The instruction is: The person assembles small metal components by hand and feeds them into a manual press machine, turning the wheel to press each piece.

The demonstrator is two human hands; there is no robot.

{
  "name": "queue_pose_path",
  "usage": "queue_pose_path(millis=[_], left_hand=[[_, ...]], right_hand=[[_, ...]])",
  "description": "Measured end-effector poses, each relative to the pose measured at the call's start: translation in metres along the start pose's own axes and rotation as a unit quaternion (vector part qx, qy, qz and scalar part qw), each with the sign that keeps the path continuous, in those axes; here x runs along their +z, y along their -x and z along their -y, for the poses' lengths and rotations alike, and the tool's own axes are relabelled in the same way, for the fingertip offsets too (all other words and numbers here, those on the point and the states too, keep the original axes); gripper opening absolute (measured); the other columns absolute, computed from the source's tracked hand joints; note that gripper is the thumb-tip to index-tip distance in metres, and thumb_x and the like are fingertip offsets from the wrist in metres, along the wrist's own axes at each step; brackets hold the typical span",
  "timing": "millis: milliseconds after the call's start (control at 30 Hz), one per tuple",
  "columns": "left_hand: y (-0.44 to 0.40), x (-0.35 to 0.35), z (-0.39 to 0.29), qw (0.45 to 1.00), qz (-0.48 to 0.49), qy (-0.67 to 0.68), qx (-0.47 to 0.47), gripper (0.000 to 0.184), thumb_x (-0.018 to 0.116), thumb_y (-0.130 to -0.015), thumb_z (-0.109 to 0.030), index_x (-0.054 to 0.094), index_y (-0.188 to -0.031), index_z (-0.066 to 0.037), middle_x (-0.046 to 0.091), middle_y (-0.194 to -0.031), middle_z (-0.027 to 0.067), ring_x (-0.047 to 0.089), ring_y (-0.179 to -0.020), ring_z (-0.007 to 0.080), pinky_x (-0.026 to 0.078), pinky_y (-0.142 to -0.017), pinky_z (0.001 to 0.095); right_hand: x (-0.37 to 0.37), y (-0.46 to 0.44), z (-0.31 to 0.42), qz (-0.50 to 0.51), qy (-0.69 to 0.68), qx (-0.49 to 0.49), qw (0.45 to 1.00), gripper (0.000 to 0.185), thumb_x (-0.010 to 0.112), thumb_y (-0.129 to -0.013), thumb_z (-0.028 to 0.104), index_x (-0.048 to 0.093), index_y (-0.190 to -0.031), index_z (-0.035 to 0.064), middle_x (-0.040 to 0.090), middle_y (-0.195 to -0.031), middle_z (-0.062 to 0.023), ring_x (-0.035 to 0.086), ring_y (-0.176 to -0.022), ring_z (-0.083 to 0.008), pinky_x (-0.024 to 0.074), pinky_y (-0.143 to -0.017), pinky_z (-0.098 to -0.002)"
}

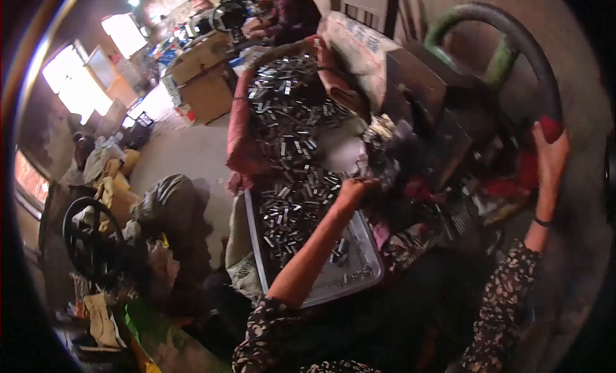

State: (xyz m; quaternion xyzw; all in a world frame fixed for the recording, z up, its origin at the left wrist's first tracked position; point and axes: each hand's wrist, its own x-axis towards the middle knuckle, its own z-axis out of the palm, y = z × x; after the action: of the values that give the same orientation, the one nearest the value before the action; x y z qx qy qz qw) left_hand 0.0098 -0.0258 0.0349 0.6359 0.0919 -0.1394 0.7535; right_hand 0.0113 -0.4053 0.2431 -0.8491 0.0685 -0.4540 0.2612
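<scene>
My right hand (pixel 552 142) is wrapped around the red-covered part of the rim of a large handwheel (pixel 513 27), dark with green sections, at the right. My left hand (pixel 358 192) is closed beside the dark, cluttered working area of a machine (pixel 420 94). Whatever its fingers pinch is too small and shadowed to name. Under my left forearm lies a grey plastic tray (pixel 380 260) with many small shiny metal pieces (pixel 289 203). More of these pieces fill a reddish cloth-lined heap beyond the tray.
A reddish cloth (pixel 239 129) edges the heap. Cardboard boxes (pixel 205 94) stand further back, near another person (pixel 292 17). To the left are a stuffed sack (pixel 170 199) and a second black wheel (pixel 90 235). A printed white sack (pixel 356 42) leans behind the machine.
</scene>
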Motion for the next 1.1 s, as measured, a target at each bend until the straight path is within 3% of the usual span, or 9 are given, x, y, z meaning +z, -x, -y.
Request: queue_pose_path(millis=[67, 300, 500, 567, 833, 900, 1033, 1067, 1100], left_hand=[[-0.014, -0.002, 0.010, 1.000, -0.009, -0.026, 0.014, 0.025, 0.063, -0.078, -0.021, 0.064, -0.092, 0.000, 0.063, -0.073, 0.0040, 0.057, -0.059, 0.0111, 0.045, -0.053, 0.0240], [-0.004, 0.026, -0.003, 0.987, -0.045, -0.117, 0.099, 0.030, 0.064, -0.077, -0.025, 0.063, -0.090, 0.002, 0.062, -0.071, 0.0055, 0.055, -0.057, 0.0104, 0.044, -0.049, 0.0248], [0.002, 0.033, -0.005, 0.985, -0.082, -0.133, 0.071, 0.032, 0.061, -0.076, -0.026, 0.062, -0.089, 0.003, 0.062, -0.071, 0.0073, 0.057, -0.060, 0.0118, 0.045, -0.051, 0.0267], [-0.001, 0.038, 0.000, 0.988, -0.109, -0.078, 0.080, 0.032, 0.061, -0.075, -0.026, 0.063, -0.091, 0.002, 0.063, -0.071, 0.0073, 0.057, -0.058, 0.0121, 0.045, -0.051, 0.0272], [-0.001, 0.019, 0.017, 0.989, -0.097, -0.008, 0.116, 0.030, 0.059, -0.081, -0.026, 0.058, -0.100, -0.003, 0.060, -0.077, 0.0061, 0.055, -0.055, 0.0125, 0.045, -0.048, 0.0257], [0.030, 0.001, -0.003, 0.984, -0.063, 0.161, 0.032, 0.030, 0.056, -0.085, -0.025, 0.054, -0.105, -0.003, 0.058, -0.077, 0.0048, 0.057, -0.064, 0.0159, 0.048, -0.057, 0.0267], [0.064, -0.058, 0.018, 0.968, 0.000, 0.201, 0.152, 0.025, 0.051, -0.087, -0.025, 0.053, -0.104, -0.007, 0.058, -0.091, 0.0056, 0.058, -0.082, 0.0172, 0.052, -0.071, 0.0344], [0.084, -0.067, 0.006, 0.910, -0.032, 0.413, -0.027, 0.026, 0.052, -0.087, -0.028, 0.053, -0.104, -0.008, 0.059, -0.092, 0.0056, 0.058, -0.084, 0.0179, 0.050, -0.075, 0.0357], [0.095, -0.072, 0.003, 0.884, -0.057, 0.463, -0.015, 0.028, 0.053, -0.086, -0.031, 0.054, -0.103, -0.009, 0.059, -0.094, 0.0072, 0.058, -0.085, 0.0186, 0.050, -0.076, 0.0361]], right_hand=[[0.009, -0.018, -0.010, -0.054, 0.020, -0.091, 0.994, 0.038, 0.065, -0.074, 0.022, 0.052, -0.100, -0.0018, 0.058, -0.091, -0.0135, 0.056, -0.082, -0.0224, 0.0431, -0.076, -0.0325], [0.013, -0.041, 0.000, 0.058, 0.052, 0.045, 0.996, 0.045, 0.064, -0.077, 0.025, 0.050, -0.110, -0.0023, 0.059, -0.097, -0.0135, 0.057, -0.085, -0.0210, 0.0439, -0.078, -0.0307], [0.013, 0.039, -0.011, -0.201, 0.077, -0.103, 0.971, 0.063, 0.066, -0.075, 0.035, 0.045, -0.120, -0.0035, 0.050, -0.121, -0.0150, 0.049, -0.109, -0.0247, 0.0352, -0.094, -0.0325], [0.021, 0.061, -0.040, -0.165, 0.043, 0.015, 0.985, 0.067, 0.067, -0.074, 0.038, 0.044, -0.120, -0.0043, 0.046, -0.125, -0.0174, 0.044, -0.115, -0.0261, 0.0320, -0.097, -0.0333], [-0.016, 0.102, 0.087, -0.176, 0.012, -0.235, 0.956, 0.034, 0.059, -0.079, 0.003, 0.049, -0.111, -0.0015, 0.052, -0.111, -0.0154, 0.049, -0.104, -0.0282, 0.0392, -0.088, -0.0371], [-0.016, 0.151, 0.134, 0.023, -0.046, -0.252, 0.966, 0.029, 0.057, -0.076, -0.002, 0.052, -0.105, 0.0003, 0.053, -0.106, -0.0137, 0.051, -0.099, -0.0280, 0.0396, -0.085, -0.0383], [0.070, 0.246, 0.149, 0.337, -0.248, -0.235, 0.878, 0.023, 0.055, -0.070, -0.006, 0.056, -0.092, 0.0018, 0.052, -0.093, -0.0129, 0.052, -0.090, -0.0291, 0.0431, -0.079, -0.0348], [0.083, 0.261, 0.151, 0.384, -0.211, -0.266, 0.859, 0.020, 0.055, -0.071, -0.004, 0.056, -0.090, 0.0020, 0.051, -0.092, -0.0130, 0.052, -0.089, -0.0291, 0.0435, -0.077, -0.0352], [0.094, 0.276, 0.152, 0.429, -0.174, -0.297, 0.836, 0.017, 0.054, -0.071, -0.001, 0.057, -0.088, 0.0021, 0.051, -0.092, -0.0130, 0.052, -0.088, -0.0291, 0.0438, -0.076, -0.0357]])
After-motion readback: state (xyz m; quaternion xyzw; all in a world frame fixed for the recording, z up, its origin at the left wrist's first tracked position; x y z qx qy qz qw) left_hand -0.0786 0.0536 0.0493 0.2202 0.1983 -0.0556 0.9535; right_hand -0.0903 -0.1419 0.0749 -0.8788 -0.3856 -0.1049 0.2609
